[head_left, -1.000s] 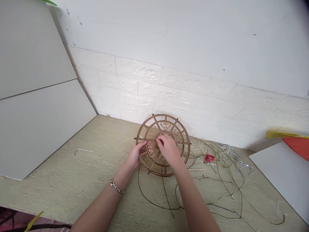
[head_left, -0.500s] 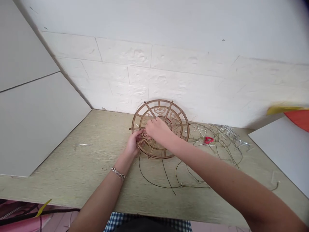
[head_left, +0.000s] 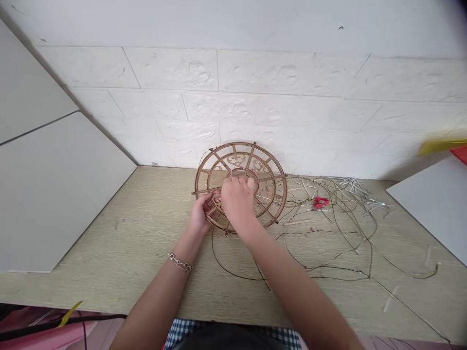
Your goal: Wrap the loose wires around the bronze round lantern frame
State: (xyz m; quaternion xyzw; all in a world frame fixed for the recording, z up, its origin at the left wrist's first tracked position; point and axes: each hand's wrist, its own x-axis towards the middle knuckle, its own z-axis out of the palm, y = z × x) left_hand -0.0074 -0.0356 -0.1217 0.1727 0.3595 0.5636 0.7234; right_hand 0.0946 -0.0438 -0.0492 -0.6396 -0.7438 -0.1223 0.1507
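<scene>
A round brown openwork frame [head_left: 282, 199], built like a wheel with rings, spokes and scrolled heart ornaments, stands tilted on the table toward the wall. My left hand [head_left: 200, 214] grips its lower left rim, fingers reaching in among the spokes. Over the middle of the frame, my right hand [head_left: 238, 198] is closed, knuckles up. A thin short piece sticks up by its fingers, but what they pinch is hidden. One dark thin wire [head_left: 228, 272] curves out onto the table below the frame.
Tangled thin wires [head_left: 343, 270] spread over the table's right side, with a red strip [head_left: 321, 202] and a pile of white ties [head_left: 353, 185]. A short white strip [head_left: 129, 219] lies at left. White panels [head_left: 73, 194] flank the table; a white brick-patterned wall [head_left: 204, 109] rises behind.
My right hand has turned more upright and shifted slightly, its forearm now lower and steeper. My left hand keeps its grip. The view has shifted, showing more of the wires.
</scene>
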